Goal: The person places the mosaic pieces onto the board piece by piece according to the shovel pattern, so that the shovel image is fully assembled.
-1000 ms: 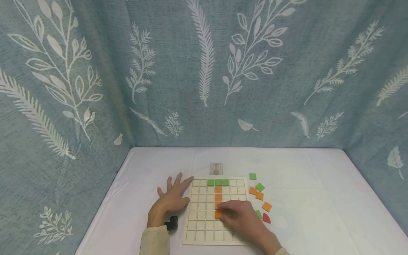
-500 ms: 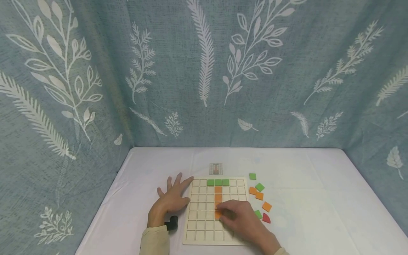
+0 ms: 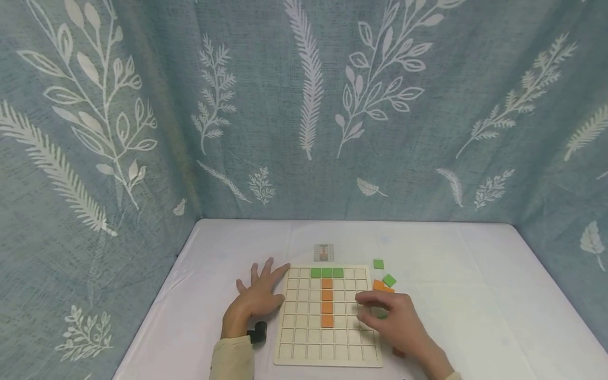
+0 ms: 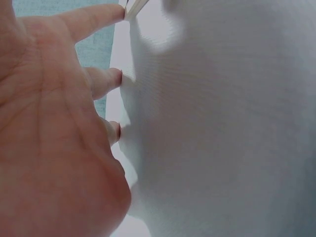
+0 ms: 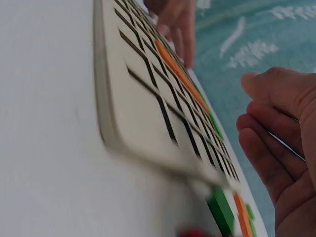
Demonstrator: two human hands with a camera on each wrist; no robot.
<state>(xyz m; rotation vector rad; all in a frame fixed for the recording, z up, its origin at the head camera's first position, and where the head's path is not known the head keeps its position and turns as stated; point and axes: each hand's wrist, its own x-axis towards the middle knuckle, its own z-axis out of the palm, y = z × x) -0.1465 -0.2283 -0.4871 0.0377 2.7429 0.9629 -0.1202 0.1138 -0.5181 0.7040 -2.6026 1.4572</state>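
Observation:
A pale wooden grid board point(image 3: 304, 335) lies on the white table. Near its far edge runs a row of three green square tiles point(image 3: 326, 273). Below the middle one, a column of orange square tiles point(image 3: 327, 295) extends toward the near side. My left hand point(image 3: 258, 298) rests at the board's left edge with fingers spread, index fingertip by the far corner and thumb against the side. Over the board's right edge hovers my right hand point(image 3: 396, 316), fingers loosely bent and apart from the thumb, holding nothing; the right wrist view shows this gap too.
Right of the board lie loose green tiles point(image 3: 378, 264) and orange tiles point(image 3: 379, 285), some partly hidden by my right hand. A small patterned card point(image 3: 324, 253) sits beyond the board. A leaf-print curtain point(image 3: 266, 105) hangs behind the table.
My right hand has let go of the lowest orange tile and moved right, off the column to the board's right edge. My left hand stays in place.

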